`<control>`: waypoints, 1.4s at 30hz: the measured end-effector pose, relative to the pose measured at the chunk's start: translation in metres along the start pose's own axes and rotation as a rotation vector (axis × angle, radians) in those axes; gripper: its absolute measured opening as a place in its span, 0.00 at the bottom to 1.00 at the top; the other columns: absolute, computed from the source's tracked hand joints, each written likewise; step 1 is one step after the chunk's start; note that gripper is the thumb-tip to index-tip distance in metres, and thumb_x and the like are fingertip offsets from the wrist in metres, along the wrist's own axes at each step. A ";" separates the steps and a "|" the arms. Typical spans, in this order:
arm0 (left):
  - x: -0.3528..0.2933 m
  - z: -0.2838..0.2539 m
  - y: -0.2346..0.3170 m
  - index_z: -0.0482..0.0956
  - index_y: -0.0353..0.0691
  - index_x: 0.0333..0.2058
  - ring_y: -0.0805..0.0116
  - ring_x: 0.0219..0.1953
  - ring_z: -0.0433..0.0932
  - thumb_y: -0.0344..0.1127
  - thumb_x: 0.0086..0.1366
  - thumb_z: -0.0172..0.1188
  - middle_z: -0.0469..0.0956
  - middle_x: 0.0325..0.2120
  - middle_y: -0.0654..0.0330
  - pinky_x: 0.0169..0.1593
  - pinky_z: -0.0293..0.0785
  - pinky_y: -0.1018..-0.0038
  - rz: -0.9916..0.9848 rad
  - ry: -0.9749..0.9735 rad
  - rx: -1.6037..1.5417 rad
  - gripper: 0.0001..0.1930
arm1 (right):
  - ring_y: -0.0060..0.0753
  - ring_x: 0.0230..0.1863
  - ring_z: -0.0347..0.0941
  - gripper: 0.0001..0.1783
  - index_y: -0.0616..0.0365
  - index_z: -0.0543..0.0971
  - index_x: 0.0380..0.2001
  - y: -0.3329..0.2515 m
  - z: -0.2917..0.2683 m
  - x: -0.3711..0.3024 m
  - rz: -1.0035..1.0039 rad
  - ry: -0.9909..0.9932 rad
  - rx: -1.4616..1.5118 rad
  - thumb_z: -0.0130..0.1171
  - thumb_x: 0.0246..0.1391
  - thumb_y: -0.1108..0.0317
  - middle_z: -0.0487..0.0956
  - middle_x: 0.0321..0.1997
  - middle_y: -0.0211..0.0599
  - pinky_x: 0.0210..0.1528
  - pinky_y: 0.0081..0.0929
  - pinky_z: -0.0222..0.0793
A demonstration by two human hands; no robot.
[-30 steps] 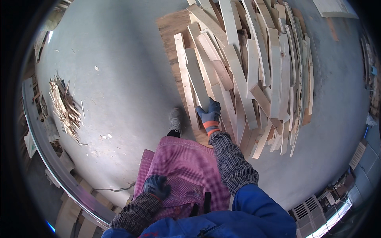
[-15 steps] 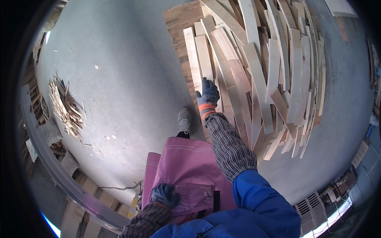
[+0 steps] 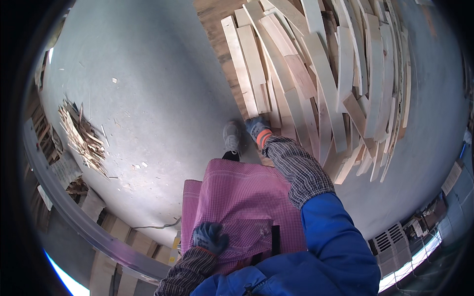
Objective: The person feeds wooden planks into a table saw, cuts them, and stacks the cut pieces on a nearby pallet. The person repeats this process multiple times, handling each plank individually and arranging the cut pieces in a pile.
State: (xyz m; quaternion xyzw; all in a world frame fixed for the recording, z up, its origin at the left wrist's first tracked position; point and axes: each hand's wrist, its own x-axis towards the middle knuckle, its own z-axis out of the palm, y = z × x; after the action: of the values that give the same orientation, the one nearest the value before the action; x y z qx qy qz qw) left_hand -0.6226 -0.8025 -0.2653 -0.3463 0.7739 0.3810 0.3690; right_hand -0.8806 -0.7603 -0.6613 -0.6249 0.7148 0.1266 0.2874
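Several pale wooden boards lie side by side and overlapping at the upper right. My right hand [image 3: 257,129], in a grey glove with an orange cuff, is at the near end of the leftmost wooden board [image 3: 238,64]. Its fingers are closed around that end, though the glove hides part of the hold. My left hand [image 3: 210,238], gloved alike, rests with curled fingers on the pink checked apron [image 3: 237,190] over my lap. Nothing shows in it.
A plywood sheet [image 3: 216,30] lies under the boards. My shoe [image 3: 231,136] stands beside its left edge. Thin wood scraps [image 3: 81,135] are heaped on the grey floor at left. A curved metal rail [image 3: 74,207] runs along the lower left. A grey slotted crate [image 3: 390,241] sits lower right.
My right hand has moved back toward me, from the top of the boards to the leftmost board's near end, and its fingers have closed. My left hand stays on the apron.
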 end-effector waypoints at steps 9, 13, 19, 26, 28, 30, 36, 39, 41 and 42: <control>0.009 0.003 -0.006 0.71 0.46 0.44 0.49 0.41 0.74 0.49 0.50 0.64 0.75 0.37 0.53 0.45 0.69 0.51 0.033 -0.040 0.025 0.24 | 0.37 0.47 0.76 0.12 0.49 0.76 0.43 0.029 0.009 -0.004 0.018 -0.139 0.030 0.54 0.54 0.63 0.80 0.41 0.32 0.47 0.43 0.66; 0.006 0.016 -0.017 0.71 0.45 0.43 0.49 0.38 0.74 0.48 0.50 0.64 0.75 0.35 0.52 0.43 0.69 0.50 0.038 -0.092 0.030 0.23 | 0.37 0.52 0.75 0.15 0.41 0.80 0.45 0.039 -0.016 -0.018 -0.084 -0.209 0.070 0.55 0.54 0.64 0.75 0.54 0.28 0.50 0.46 0.68; 0.006 0.021 -0.010 0.71 0.43 0.43 0.48 0.35 0.74 0.45 0.50 0.63 0.75 0.32 0.51 0.40 0.69 0.51 0.131 0.062 0.061 0.22 | 0.44 0.47 0.75 0.15 0.44 0.79 0.42 0.034 -0.035 -0.098 0.371 0.192 0.651 0.62 0.49 0.63 0.78 0.45 0.33 0.47 0.41 0.71; 0.002 0.029 -0.005 0.71 0.44 0.41 0.48 0.34 0.74 0.44 0.50 0.62 0.74 0.31 0.50 0.39 0.69 0.51 0.153 0.102 0.111 0.21 | 0.49 0.44 0.74 0.21 0.50 0.78 0.36 0.075 -0.005 -0.177 0.999 0.452 0.532 0.72 0.38 0.55 0.79 0.38 0.40 0.46 0.44 0.70; 0.005 0.029 -0.006 0.71 0.44 0.41 0.48 0.34 0.74 0.44 0.50 0.62 0.74 0.30 0.50 0.38 0.69 0.51 0.166 0.108 0.117 0.20 | 0.50 0.43 0.75 0.23 0.51 0.78 0.36 0.103 0.013 -0.168 0.910 0.331 0.479 0.73 0.37 0.54 0.79 0.38 0.42 0.46 0.45 0.70; 0.004 0.030 -0.005 0.70 0.45 0.40 0.47 0.34 0.73 0.43 0.49 0.62 0.74 0.30 0.51 0.38 0.69 0.50 0.183 0.127 0.135 0.20 | 0.51 0.42 0.75 0.23 0.52 0.77 0.37 0.122 0.020 -0.155 0.823 0.248 0.491 0.72 0.38 0.55 0.79 0.39 0.43 0.45 0.46 0.71; -0.001 0.040 0.006 0.70 0.45 0.39 0.48 0.34 0.73 0.43 0.49 0.62 0.74 0.30 0.52 0.38 0.69 0.51 0.173 0.177 0.165 0.19 | 0.54 0.38 0.76 0.11 0.52 0.75 0.35 0.094 0.029 -0.178 0.727 0.335 0.596 0.59 0.47 0.62 0.77 0.37 0.46 0.38 0.51 0.73; -0.004 0.048 0.010 0.71 0.44 0.38 0.48 0.35 0.74 0.43 0.48 0.62 0.74 0.30 0.52 0.38 0.69 0.51 0.162 0.169 0.180 0.19 | 0.54 0.37 0.77 0.12 0.52 0.74 0.36 0.030 0.047 -0.222 0.641 0.261 0.683 0.58 0.48 0.62 0.76 0.38 0.46 0.35 0.52 0.73; -0.005 0.054 0.010 0.71 0.44 0.38 0.49 0.35 0.74 0.43 0.48 0.63 0.75 0.30 0.52 0.38 0.69 0.52 0.164 0.183 0.187 0.19 | 0.54 0.36 0.77 0.13 0.52 0.73 0.36 -0.014 0.064 -0.247 0.587 0.172 0.760 0.59 0.48 0.61 0.75 0.39 0.47 0.33 0.53 0.72; -0.005 0.054 0.011 0.71 0.44 0.38 0.49 0.35 0.74 0.43 0.48 0.63 0.75 0.30 0.53 0.39 0.69 0.52 0.168 0.191 0.188 0.19 | 0.56 0.36 0.76 0.11 0.52 0.74 0.36 -0.036 0.085 -0.256 0.606 0.191 0.803 0.58 0.49 0.62 0.75 0.36 0.48 0.34 0.52 0.71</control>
State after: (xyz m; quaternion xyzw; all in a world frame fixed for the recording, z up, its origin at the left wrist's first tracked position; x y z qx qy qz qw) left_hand -0.6122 -0.7501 -0.2811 -0.2790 0.8639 0.3016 0.2914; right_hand -0.8107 -0.5109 -0.5773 -0.2387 0.8791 -0.1383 0.3887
